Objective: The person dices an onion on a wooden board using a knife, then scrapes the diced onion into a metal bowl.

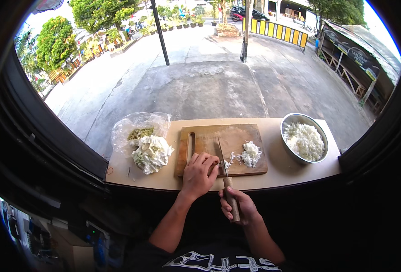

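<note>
My right hand [239,205] grips the wooden handle of a kitchen knife [231,197]. Its blade points away from me, over a wooden cutting board [217,131]. Just left of the blade, the curled fingers of my left hand [200,171] press down on a pale vegetable piece, mostly hidden under them. Shredded white shavings lie right of the blade, and a larger pile of shredded cabbage [251,154] sits near the board's right side. Beyond the board, on the right, a metal bowl [327,149] is filled with similar white shreds [304,142].
Left of the board, crumpled pale cabbage leaves [152,154] lie against a clear plastic bag [146,119] with chopped greenish stuff [140,133]. Everything rests on a narrow light counter [275,176] in a dark-framed opening. Outside are a concrete yard [207,85] and two posts.
</note>
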Demonstrator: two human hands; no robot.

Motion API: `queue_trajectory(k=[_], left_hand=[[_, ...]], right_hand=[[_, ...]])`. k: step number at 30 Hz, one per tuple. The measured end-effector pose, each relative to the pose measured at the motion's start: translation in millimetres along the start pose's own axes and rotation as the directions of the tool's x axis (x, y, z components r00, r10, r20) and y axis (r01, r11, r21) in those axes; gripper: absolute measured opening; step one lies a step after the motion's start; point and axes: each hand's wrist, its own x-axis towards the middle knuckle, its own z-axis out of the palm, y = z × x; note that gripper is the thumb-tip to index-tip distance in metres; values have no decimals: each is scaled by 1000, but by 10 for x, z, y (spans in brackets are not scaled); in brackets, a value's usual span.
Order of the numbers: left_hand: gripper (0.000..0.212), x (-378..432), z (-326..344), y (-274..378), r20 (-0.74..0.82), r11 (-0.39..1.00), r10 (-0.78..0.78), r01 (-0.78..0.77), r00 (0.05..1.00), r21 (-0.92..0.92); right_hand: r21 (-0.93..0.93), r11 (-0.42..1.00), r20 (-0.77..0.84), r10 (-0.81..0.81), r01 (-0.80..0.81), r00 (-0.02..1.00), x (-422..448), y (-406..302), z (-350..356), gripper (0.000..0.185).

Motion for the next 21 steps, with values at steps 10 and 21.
queue_trajectory(k=[10,21], left_hand=[[10,6,-4,-53,-21,998,-1,-1,1000,-63],[11,12,24,-29,-32,995,-40,37,999,-90]], right_hand=[[48,998,32,-41,39,999,-69,136,-48,38],[1,998,-47,-65,65,997,-39,213,64,35]])
